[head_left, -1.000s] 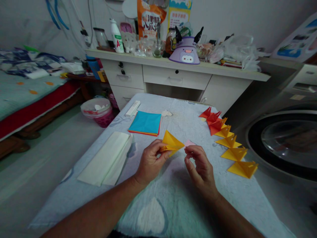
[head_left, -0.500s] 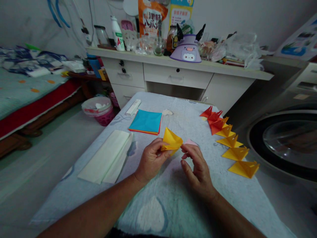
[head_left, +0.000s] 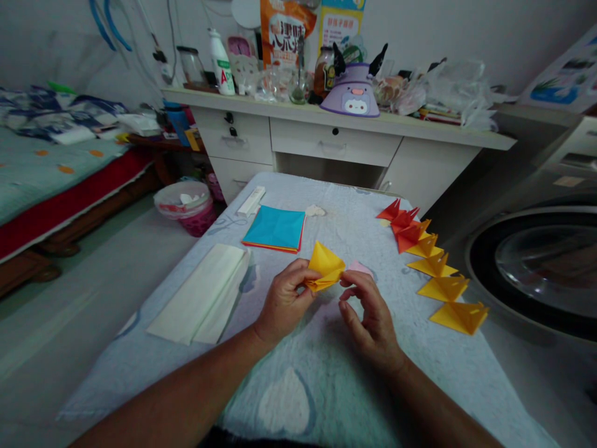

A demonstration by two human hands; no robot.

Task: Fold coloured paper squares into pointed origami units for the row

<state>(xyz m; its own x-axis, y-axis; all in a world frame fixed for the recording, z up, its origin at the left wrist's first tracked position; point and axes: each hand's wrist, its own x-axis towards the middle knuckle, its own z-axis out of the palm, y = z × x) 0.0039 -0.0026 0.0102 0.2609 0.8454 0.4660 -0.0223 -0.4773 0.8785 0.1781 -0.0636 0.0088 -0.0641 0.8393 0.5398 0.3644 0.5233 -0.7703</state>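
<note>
A partly folded piece of yellow origami paper (head_left: 326, 267) is pinched between the thumb and fingers of my left hand (head_left: 286, 302), above the cloth-covered table. Its peak points up and away from me, and folded layers show along its lower edge. My right hand (head_left: 368, 317) is on the other side, fingers curved and thumb held apart. Its index fingertip is at the paper's right corner; whether it presses there I cannot tell. Beyond my left hand lies a stack of square paper (head_left: 275, 228), blue on top with red and yellow edges below.
Several folded yellow pieces (head_left: 443, 289) and red pieces (head_left: 405, 229) form a row along the table's right edge. A pale folded sheet (head_left: 200, 295) lies at left, a white narrow box (head_left: 252, 200) farther back. A pink bin (head_left: 186, 208) stands on the floor beside a white desk (head_left: 331, 140).
The yellow paper has tilted slightly in my left hand, and its lower folds look closer together. My right hand has shifted only a little.
</note>
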